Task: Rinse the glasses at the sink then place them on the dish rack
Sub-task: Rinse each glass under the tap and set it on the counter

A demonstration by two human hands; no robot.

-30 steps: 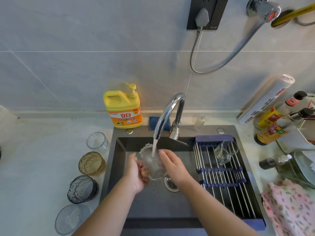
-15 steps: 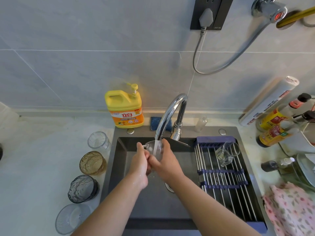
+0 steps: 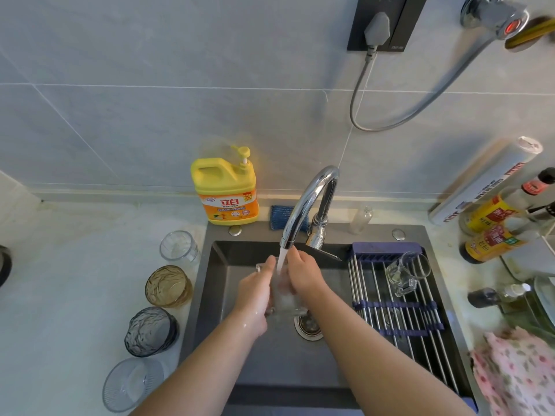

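Left hand (image 3: 255, 295) and right hand (image 3: 304, 276) both grip a clear glass (image 3: 284, 300) between them, under the running tap (image 3: 309, 199), over the sink (image 3: 270, 364). Right of the hands, a glass mug (image 3: 405, 274) sits on the dish rack (image 3: 399, 310). Left of them, four glasses (image 3: 168, 285) stand on the desk (image 3: 75, 280).

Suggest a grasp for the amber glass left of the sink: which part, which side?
Probably the upper wall of the amber glass, thumb and fingers across it, coming from above on the sink side. It stands upright, mouth open, and its textured wall should give grip. The clear tumbler behind and the grey glass in front crowd those sides.
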